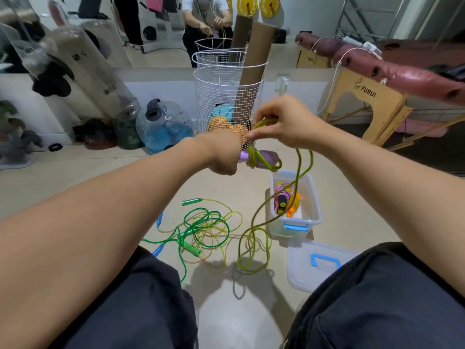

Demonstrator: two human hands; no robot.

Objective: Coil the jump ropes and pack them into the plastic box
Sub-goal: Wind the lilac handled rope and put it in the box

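My left hand (221,157) grips the purple handles (268,157) of a yellow-green jump rope, with a few turns of cord wound round them. My right hand (284,122) pinches that cord (299,167) just above the handles. The rest of the cord hangs down in loose loops to the floor. The clear plastic box (314,197) with blue latches stands open on the floor to the right, holding a coiled pink rope with black handles (283,197) and an orange one beside it. A tangle of green, yellow and blue-handled ropes (206,227) lies on the floor between my knees.
The box lid (312,268) lies by my right knee. A white wire basket (226,96) with cardboard tubes stands ahead, a blue water jug (166,124) to its left, and a wooden massage table (372,104) to the right. A mirror behind shows a person.
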